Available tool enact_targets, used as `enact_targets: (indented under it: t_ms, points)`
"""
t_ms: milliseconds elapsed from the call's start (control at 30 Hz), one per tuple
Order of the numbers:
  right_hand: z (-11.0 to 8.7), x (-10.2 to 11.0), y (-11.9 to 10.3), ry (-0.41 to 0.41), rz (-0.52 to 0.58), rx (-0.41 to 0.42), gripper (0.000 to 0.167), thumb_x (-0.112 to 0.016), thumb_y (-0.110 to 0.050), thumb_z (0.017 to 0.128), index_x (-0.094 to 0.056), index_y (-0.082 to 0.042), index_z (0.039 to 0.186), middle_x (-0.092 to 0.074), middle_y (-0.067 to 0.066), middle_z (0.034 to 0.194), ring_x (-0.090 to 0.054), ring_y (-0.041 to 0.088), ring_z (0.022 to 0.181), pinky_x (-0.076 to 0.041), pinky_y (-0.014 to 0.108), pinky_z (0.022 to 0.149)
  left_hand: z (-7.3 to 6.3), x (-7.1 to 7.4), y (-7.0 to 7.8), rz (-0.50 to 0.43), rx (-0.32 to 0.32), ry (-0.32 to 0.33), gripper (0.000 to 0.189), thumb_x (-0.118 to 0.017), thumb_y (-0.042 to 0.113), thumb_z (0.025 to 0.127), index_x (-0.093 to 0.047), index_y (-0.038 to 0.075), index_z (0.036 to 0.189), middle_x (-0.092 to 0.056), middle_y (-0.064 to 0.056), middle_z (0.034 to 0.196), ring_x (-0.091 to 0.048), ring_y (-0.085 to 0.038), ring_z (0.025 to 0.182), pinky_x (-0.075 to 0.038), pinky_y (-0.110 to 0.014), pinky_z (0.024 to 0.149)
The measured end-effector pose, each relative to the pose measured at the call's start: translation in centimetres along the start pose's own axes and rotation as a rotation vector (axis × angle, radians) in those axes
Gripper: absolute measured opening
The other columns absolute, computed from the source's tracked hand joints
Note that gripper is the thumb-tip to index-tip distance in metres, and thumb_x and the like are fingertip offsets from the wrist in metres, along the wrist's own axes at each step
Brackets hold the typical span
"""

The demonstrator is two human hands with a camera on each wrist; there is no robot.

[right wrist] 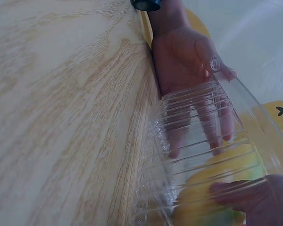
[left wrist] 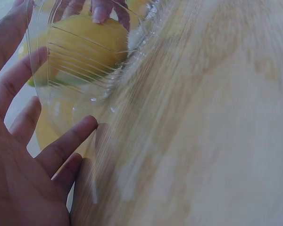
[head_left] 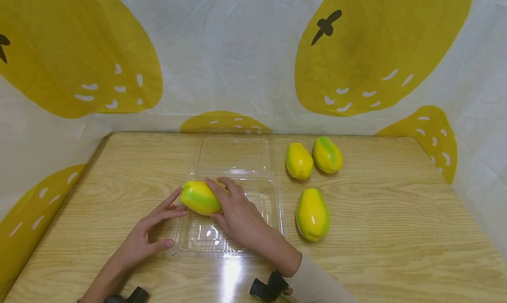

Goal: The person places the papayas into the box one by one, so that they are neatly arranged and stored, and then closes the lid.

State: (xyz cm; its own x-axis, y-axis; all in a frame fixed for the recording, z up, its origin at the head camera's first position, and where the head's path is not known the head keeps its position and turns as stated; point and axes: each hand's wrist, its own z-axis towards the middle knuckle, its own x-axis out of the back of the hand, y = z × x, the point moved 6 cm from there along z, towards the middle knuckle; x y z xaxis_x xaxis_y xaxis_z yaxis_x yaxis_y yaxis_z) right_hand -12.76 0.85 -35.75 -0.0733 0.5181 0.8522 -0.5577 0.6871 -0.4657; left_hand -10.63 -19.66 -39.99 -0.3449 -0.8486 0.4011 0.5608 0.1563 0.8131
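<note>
A yellow-green papaya [head_left: 201, 198] lies on its side over the left part of a clear plastic clamshell box [head_left: 233, 248]. My right hand [head_left: 242, 208] grips its right end, thumb in front and fingers behind. Spread fingers of my left hand [head_left: 147, 237] reach to the box's left edge, the index fingertip by the papaya's stem end; whether it touches is hard to tell. Through the ribbed clear wall, the left wrist view shows the papaya [left wrist: 85, 44] inside the box. From the right wrist view, the left hand [right wrist: 177, 61] appears beyond the box with its fingers extended.
To the right of the box stand two papayas [head_left: 299, 161] [head_left: 327, 155] close together at the back, with another papaya [head_left: 313, 215] nearer. The box's lid [head_left: 233, 155] lies opened toward the back. A lemon-print cloth [head_left: 229, 52] hangs behind the wooden table [head_left: 388, 232].
</note>
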Motion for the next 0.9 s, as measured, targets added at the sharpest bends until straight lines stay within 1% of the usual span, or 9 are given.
enact_targets:
  t_ms: [267, 600, 900]
  points:
    - [0.03, 0.2, -0.1, 0.005, -0.039, 0.001, 0.076, -0.07, -0.022, 0.088, -0.027, -0.024, 0.15, -0.039, 0.009, 0.138, -0.042, 0.025, 0.124, -0.054, 0.034, 0.065, 0.04, -0.01, 0.04, -0.003, -0.008, -0.002, 0.064, -0.074, -0.007, 0.068, -0.056, 0.0, 0.129, -0.02, -0.024, 0.154, -0.044, -0.026, 0.126, -0.025, -0.022, 0.105]
    - [0.23, 0.33, -0.14, 0.045, -0.093, -0.001, 0.072, -0.071, -0.02, 0.087, -0.031, -0.024, 0.148, -0.04, 0.009, 0.138, -0.043, 0.026, 0.122, -0.054, 0.037, 0.063, 0.12, -0.02, 0.09, -0.012, -0.02, -0.006, 0.064, -0.074, -0.008, 0.068, -0.056, -0.001, 0.129, -0.019, -0.025, 0.153, -0.045, -0.025, 0.126, -0.024, -0.022, 0.106]
    - [0.24, 0.32, -0.09, 0.057, -0.097, -0.011, 0.072, -0.072, -0.023, 0.087, -0.032, -0.022, 0.147, -0.04, 0.01, 0.137, -0.044, 0.027, 0.121, -0.054, 0.036, 0.06, -0.03, -0.01, -0.02, -0.005, -0.012, -0.004, 0.064, -0.074, -0.009, 0.069, -0.056, 0.0, 0.129, -0.019, -0.025, 0.154, -0.045, -0.023, 0.127, -0.025, -0.021, 0.106]
